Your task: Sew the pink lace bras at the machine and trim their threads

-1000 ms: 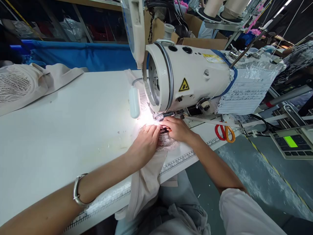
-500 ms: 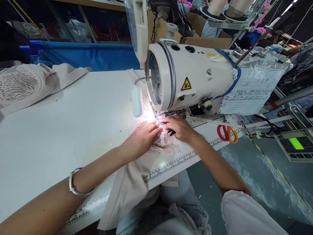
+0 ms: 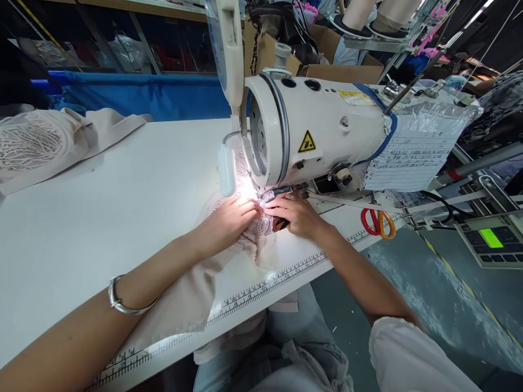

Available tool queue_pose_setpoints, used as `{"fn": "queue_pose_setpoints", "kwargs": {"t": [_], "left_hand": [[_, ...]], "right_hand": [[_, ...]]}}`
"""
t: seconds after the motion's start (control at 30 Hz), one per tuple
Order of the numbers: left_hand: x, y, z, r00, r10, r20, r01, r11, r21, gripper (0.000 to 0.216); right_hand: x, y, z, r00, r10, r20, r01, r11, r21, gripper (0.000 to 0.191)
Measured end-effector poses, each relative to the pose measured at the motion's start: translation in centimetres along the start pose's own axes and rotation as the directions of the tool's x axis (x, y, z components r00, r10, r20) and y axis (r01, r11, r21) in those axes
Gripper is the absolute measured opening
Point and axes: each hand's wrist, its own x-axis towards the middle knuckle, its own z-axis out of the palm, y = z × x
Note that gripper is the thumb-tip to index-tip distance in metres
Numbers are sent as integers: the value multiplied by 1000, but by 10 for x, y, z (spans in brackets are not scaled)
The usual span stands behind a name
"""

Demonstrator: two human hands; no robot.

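Note:
Pale pink lace fabric [image 3: 255, 239] lies under the head of a white sewing machine [image 3: 327, 128], brightly lit near the needle. My left hand [image 3: 229, 222] rests on the lace left of the needle area, its fingers close together and bent onto the cloth. On the other side, my right hand [image 3: 295, 213] has its fingertips pinched at the lace edge, beside the presser foot. A dark pointed thing [image 3: 280, 224] shows under my right palm; I cannot make out what it is. Plain beige cloth [image 3: 183, 305] trails from the lace beneath my left forearm.
Another beige garment piece with lace [image 3: 36, 141] lies at the table's left. A ruler strip [image 3: 261, 294] runs along the front edge. Scissors with red and orange handles [image 3: 378, 222] hang at the right, near a control box [image 3: 490, 239]. A pale lamp [image 3: 226, 169] stands by the needle.
The lace and trailing cloth have swung left, and the cloth's end has come up from the table edge to under my left forearm. My left hand has shifted slightly left; my right stays by the needle.

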Motion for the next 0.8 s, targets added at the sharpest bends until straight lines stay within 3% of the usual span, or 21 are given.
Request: {"fn": "queue_pose_setpoints", "kwargs": {"t": [0.13, 0.4, 0.63, 0.8], "left_hand": [[-2, -3, -1, 1000, 27, 15, -28, 998, 58, 33], [0, -2, 1, 998, 48, -29, -45, 995, 85, 30], [-1, 2, -2, 999, 41, 7, -41, 990, 136, 31], [2, 4, 0, 998, 45, -45, -36, 979, 199, 30]], "right_hand": [[-2, 1, 1, 999, -16, -43, 17, 999, 34, 30], [-1, 0, 3, 1000, -16, -27, 15, 1000, -20, 33], [-1, 1, 7, 1000, -31, -2, 31, 999, -11, 34], [0, 2, 8, 1000, -25, -3, 25, 999, -22, 32]]}}
